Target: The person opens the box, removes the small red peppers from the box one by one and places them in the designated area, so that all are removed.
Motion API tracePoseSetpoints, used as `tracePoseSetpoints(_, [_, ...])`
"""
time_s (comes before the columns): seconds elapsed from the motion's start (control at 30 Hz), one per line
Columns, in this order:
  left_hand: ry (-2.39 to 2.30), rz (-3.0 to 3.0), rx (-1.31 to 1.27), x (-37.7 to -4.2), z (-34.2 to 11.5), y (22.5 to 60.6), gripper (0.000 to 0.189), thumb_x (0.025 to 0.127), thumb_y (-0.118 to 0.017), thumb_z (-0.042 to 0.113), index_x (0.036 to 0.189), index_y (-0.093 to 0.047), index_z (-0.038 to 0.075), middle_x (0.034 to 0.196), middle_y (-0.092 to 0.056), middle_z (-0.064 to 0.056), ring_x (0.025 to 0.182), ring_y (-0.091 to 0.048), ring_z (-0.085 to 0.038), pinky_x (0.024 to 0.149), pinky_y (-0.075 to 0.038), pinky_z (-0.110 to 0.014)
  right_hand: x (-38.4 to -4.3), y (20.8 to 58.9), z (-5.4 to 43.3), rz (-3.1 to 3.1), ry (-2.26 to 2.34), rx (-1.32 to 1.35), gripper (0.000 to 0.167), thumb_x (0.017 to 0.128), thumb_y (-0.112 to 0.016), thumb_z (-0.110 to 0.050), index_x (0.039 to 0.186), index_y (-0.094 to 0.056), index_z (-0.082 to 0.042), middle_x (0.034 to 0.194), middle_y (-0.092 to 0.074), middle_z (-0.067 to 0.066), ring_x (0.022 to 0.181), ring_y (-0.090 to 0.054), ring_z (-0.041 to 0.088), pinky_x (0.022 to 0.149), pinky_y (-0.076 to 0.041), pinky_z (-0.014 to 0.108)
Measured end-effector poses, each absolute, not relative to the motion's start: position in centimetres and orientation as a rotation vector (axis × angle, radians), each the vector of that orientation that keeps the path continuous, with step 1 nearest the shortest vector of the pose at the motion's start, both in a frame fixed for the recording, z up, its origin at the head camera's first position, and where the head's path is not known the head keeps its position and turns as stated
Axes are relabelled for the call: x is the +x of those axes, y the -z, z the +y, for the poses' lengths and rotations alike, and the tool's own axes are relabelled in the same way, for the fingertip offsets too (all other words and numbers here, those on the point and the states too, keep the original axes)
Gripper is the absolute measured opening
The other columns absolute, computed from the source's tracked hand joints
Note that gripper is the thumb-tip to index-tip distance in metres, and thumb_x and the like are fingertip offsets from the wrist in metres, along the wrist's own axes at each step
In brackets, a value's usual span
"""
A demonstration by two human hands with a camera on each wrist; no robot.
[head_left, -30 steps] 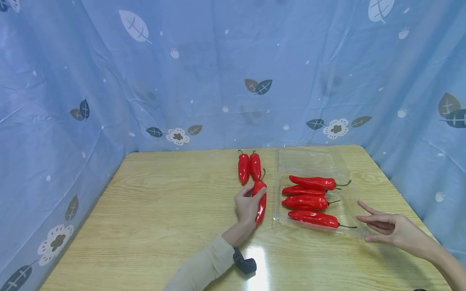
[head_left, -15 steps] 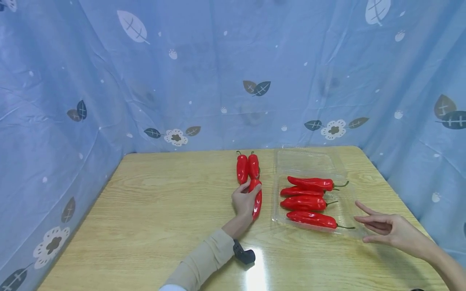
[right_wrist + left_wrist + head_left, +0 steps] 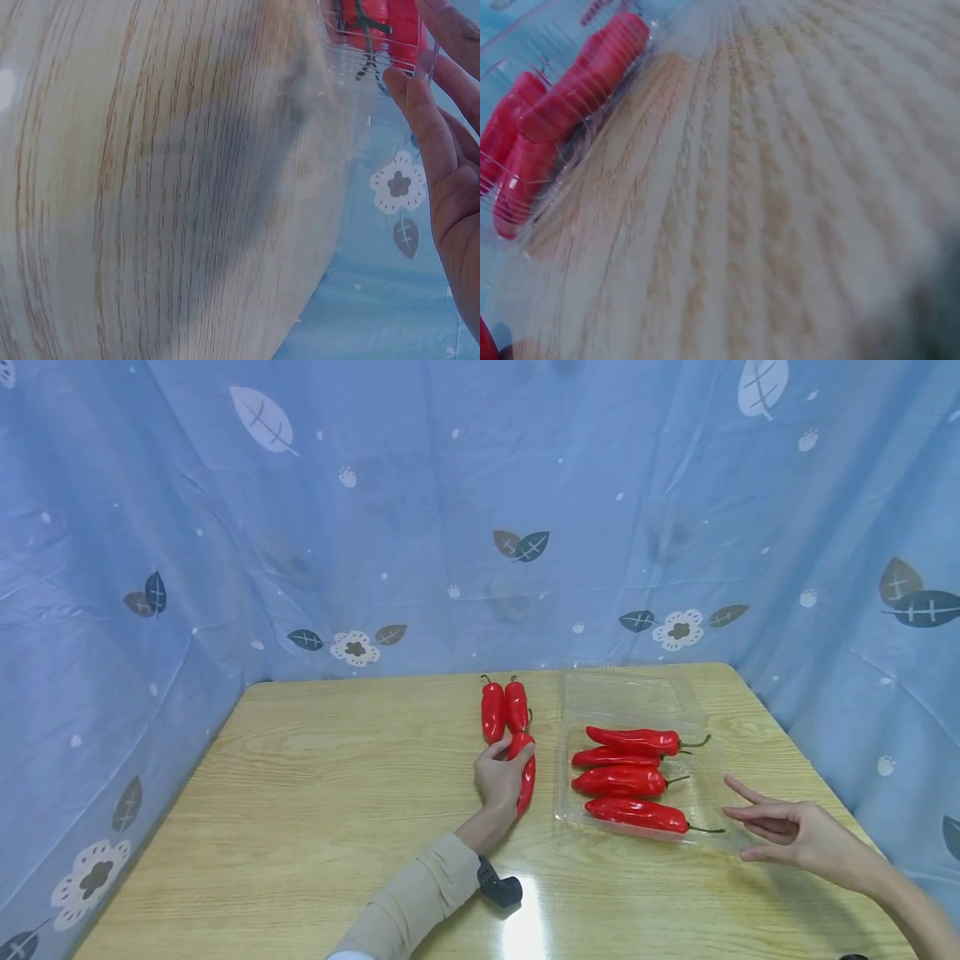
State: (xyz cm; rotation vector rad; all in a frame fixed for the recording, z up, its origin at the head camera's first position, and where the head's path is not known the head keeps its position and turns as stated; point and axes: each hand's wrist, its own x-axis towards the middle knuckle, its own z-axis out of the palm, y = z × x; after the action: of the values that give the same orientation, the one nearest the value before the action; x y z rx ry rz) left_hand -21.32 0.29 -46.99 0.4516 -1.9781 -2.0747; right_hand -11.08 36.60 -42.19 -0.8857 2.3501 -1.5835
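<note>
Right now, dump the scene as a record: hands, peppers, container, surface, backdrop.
left_hand: left hand pinches one red pepper, stem end pointing away from the person
right_hand: right hand at the container's right edge; firmness of grip unclear
loose_peppers: two red peppers side by side, beyond the left hand
packed_peppers: four red peppers in the container
container: clear plastic container, lid folded back
surface: wood-grain table
backdrop: blue curtain, leaf and flower print

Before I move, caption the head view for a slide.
Left hand grips one red pepper near two others; right hand at the clear container holding four peppers.
</note>
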Motion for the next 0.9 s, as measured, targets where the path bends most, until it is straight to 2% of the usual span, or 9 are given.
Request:
tracePoseSetpoints(0.67, [2.012,-2.044,0.457,-20.9,0.6,46.8,0.046,0.076,-0.082,0.017,0.118,-0.066,0.004,0.113,-0.068,-0.009,0.103,-0.063,-0.024,0.092,-0.051,-0.037,-11.0,42.3,36.6,2.387,1.564,-0.864,0.043,0.078,-0.069,0.012,0.119,-0.057,0.016,0.145,-0.036,-0.028,0.116,-0.053,-0.003,0.082,-0.051,0.016])
tracePoseSetpoints(0.9, [1.976,-2.116,0.526,-20.3,0.8,46.4,0.049,0.078,-0.081,0.017,0.119,-0.058,0.004,0.111,-0.064,-0.009,0.103,-0.060,-0.025,0.092,-0.051,-0.039,-10.9,42.2,36.5,2.412,1.542,-0.859,0.044,0.078,-0.070,0.011,0.120,-0.057,0.016,0.145,-0.035,-0.028,0.115,-0.053,-0.004,0.081,-0.051,0.016])
